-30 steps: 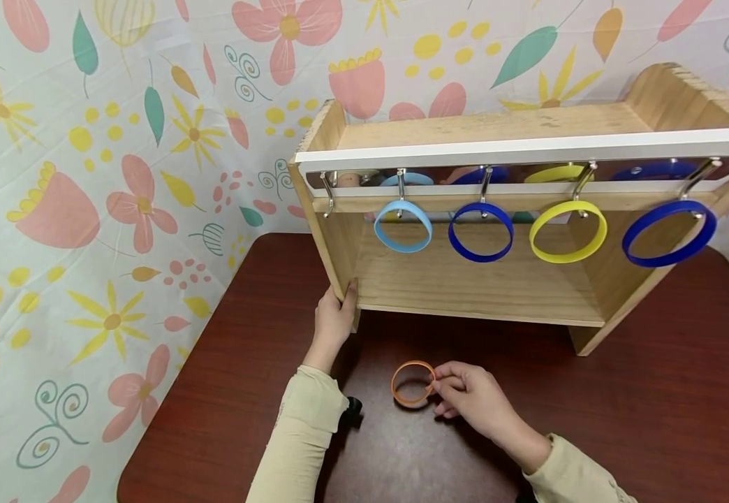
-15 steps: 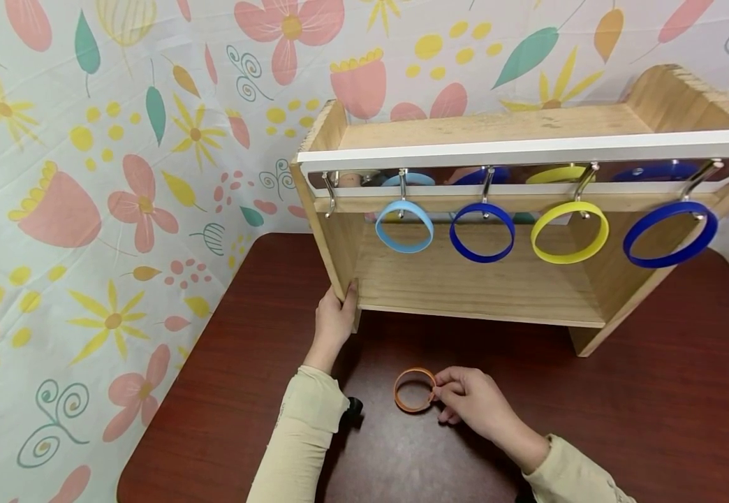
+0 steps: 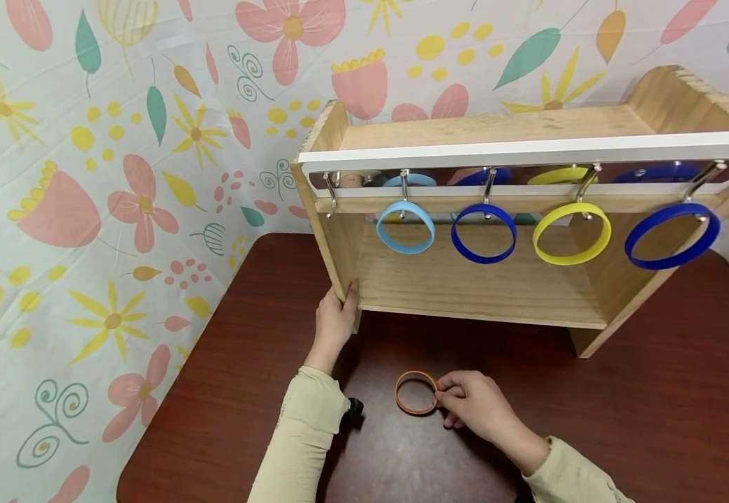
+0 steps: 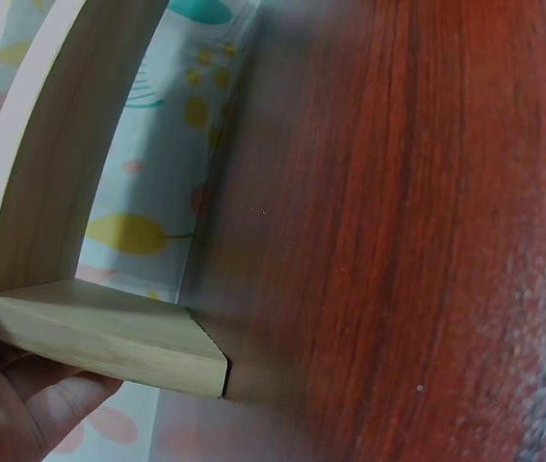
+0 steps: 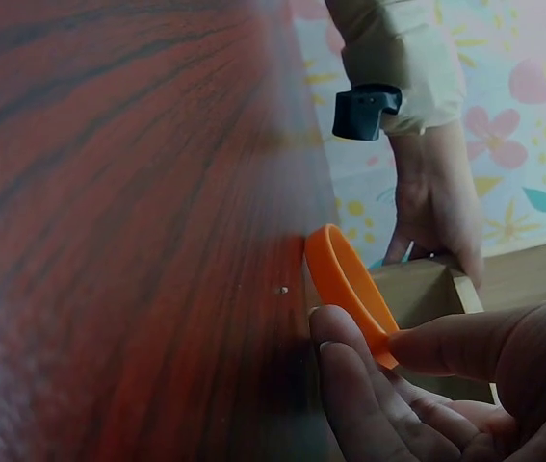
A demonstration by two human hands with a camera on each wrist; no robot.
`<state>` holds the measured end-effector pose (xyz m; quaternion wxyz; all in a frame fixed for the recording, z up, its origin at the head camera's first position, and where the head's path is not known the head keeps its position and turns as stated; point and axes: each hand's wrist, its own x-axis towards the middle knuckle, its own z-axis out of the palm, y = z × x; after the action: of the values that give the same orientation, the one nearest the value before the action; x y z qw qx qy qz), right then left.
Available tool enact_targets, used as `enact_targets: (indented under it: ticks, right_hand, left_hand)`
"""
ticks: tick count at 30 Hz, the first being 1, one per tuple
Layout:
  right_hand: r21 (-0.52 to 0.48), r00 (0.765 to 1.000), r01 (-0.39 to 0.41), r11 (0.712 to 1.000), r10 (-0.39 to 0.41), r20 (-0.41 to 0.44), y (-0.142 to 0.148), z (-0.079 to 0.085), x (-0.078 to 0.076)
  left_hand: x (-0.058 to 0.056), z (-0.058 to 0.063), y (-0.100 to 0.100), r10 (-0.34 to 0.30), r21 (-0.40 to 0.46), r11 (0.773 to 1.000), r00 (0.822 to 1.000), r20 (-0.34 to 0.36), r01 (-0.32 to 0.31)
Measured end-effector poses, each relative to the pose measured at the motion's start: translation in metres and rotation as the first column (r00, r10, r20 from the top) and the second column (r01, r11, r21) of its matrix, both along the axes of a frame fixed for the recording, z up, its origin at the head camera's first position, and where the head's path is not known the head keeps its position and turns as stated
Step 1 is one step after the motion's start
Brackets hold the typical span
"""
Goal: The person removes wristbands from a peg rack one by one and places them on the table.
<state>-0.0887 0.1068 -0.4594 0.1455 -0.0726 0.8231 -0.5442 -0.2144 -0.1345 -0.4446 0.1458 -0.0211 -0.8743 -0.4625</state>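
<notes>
The right hand (image 3: 480,405) pinches the orange ring (image 5: 334,279) by its near side, thumb against fingers, the other fingers loosely bent. The left hand (image 3: 334,314) grips the lower left side board of the wooden shelf (image 3: 484,276), thumb along its front edge.

The ring lies to the left of the right hand, just beyond its fingertips and low over the surface (image 3: 264,314); whether it touches I cannot tell. Being round, it has no long axis. The right hand is the nearer; the left hand is farther forward and to the left.

The leftmost hook (image 3: 331,195) is ahead, left and well above, beyond the shelf's lower board. The other four hooks carry a light blue ring (image 3: 382,237), a dark blue ring (image 3: 485,260), a yellow ring (image 3: 568,261) and a second dark blue ring (image 3: 656,265). The left sleeve (image 3: 302,433) stands beside the orange ring, on its left.
</notes>
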Motion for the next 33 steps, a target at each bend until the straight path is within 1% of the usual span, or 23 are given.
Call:
enact_targets:
  ticks: [16, 27, 33]
  right_hand:
    - [0.072, 1.0, 0.026, 0.997, -0.026, -0.008, 0.0003, 0.0023, 0.0014]
    - [0.058, 1.0, 0.028, 0.998, -0.028, -0.007, 0.0029, 0.0033, 0.0025]
    - [0.079, 0.999, 0.028, 0.996, -0.027, -0.022, 0.0042, 0.0048, 0.0023]
  left_hand:
    - [0.0005, 0.0003, 0.0006, 0.008, -0.007, 1.0, 1.0, 0.004, -0.008]
    - [0.0001, 0.0, 0.0008, 0.013, -0.005, 1.0, 1.0, -0.002, -0.013]
    - [-0.0001, -0.0007, 0.0008, 0.02, -0.002, 1.0, 1.0, 0.005, -0.02]
